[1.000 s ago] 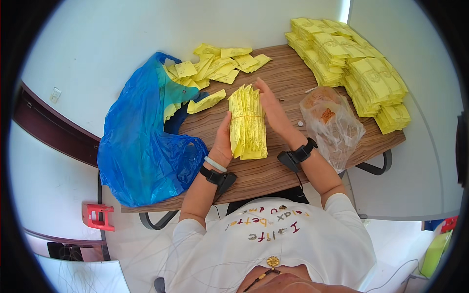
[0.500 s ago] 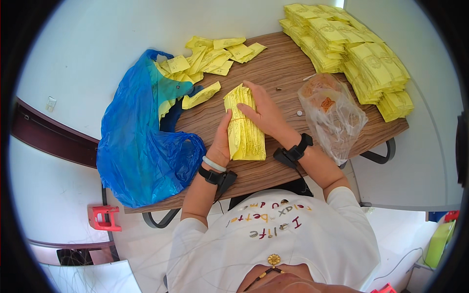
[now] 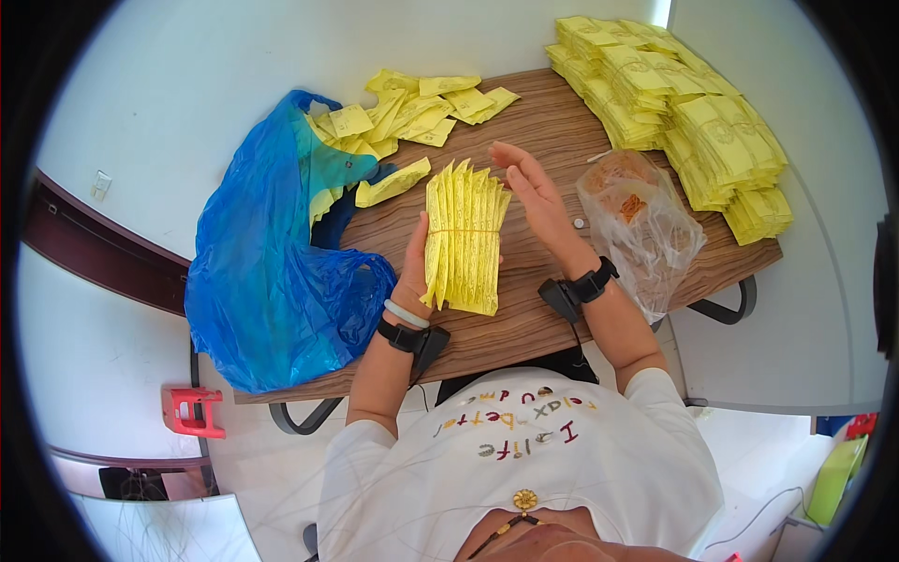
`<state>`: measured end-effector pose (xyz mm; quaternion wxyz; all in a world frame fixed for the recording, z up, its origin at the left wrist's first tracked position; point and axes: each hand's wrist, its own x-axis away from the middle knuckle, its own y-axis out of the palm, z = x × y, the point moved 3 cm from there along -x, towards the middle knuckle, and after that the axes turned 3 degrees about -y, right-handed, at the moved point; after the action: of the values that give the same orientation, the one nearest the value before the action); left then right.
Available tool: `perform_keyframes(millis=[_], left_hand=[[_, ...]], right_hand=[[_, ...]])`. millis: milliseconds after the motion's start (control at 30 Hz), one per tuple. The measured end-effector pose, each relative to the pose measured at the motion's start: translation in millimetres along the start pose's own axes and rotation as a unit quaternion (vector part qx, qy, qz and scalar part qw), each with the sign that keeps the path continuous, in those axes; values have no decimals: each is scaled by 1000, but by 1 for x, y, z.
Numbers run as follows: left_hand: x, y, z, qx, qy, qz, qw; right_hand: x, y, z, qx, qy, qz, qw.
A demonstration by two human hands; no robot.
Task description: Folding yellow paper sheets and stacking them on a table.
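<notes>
A bundle of yellow paper packets [image 3: 465, 245], standing edge to edge with a rubber band round its middle, is held above the table. My left hand [image 3: 414, 267] grips it from the left and beneath, most of its fingers hidden behind the packets. Just right of the bundle, my right hand [image 3: 543, 201] is open with its fingers apart, holding nothing. Loose yellow packets [image 3: 407, 114] lie at the far left beside a blue plastic bag [image 3: 272, 281], and one single packet [image 3: 393, 183] lies nearer the bundle.
Stacks of banded yellow packets [image 3: 693, 117] fill the far right of the wooden table [image 3: 510, 323]. In front of them lies a clear plastic bag [image 3: 646, 248] with orange-brown rubber bands inside. A small white round object [image 3: 579, 224] sits beside it. A red stool [image 3: 192, 410] stands on the floor at left.
My right hand has let go of the bundle and moved a little to the right. The bundle has turned so its packet edges fan out toward me, still in my left hand.
</notes>
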<state>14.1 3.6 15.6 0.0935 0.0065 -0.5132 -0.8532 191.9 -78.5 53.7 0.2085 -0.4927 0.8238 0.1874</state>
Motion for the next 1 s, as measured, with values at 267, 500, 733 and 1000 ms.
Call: perform_keyframes(millis=[267,500,733,1000], left_hand=[[-7,-8,-5,-3,-20,15,1000],[-14,-29,2,-23,20,68,997],[-7,-21,22,10,188,119,975],[7,-21,39,2,301,88,949]], right_hand=[[7,7,17,59,36,-92,993],[4,9,4,104,-12,-77,992],[32,25,16,-40,7,42,998],[43,45,-17,73,-76,-30,994]])
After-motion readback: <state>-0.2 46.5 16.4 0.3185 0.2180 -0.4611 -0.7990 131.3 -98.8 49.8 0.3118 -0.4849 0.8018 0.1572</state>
